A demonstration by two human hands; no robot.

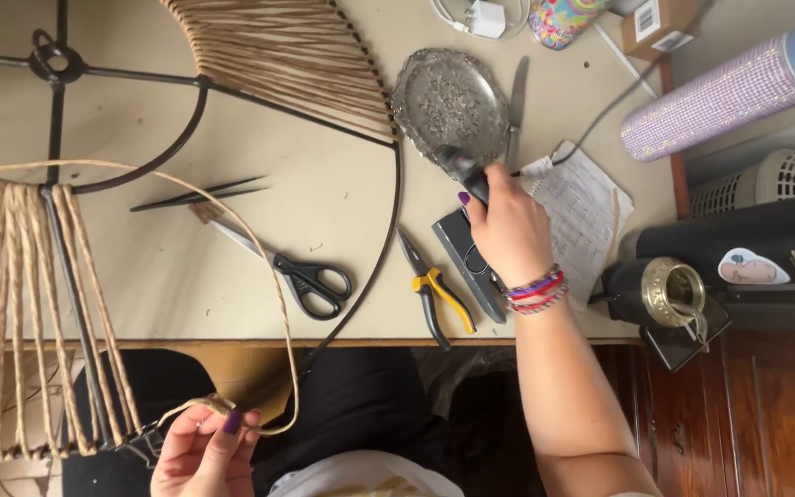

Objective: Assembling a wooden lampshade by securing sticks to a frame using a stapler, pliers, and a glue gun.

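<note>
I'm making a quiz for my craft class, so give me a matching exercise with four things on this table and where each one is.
Things:
1. scissors
2. pliers
3. glue gun
4. cord

Places:
A. gripped in the right hand, over the silver tray
B. flat on the table, inside the metal frame
C. pinched at its end by the left hand
D. on the table just outside the frame, near the front edge

Pairs: 1-B, 2-D, 3-A, 4-C
</note>
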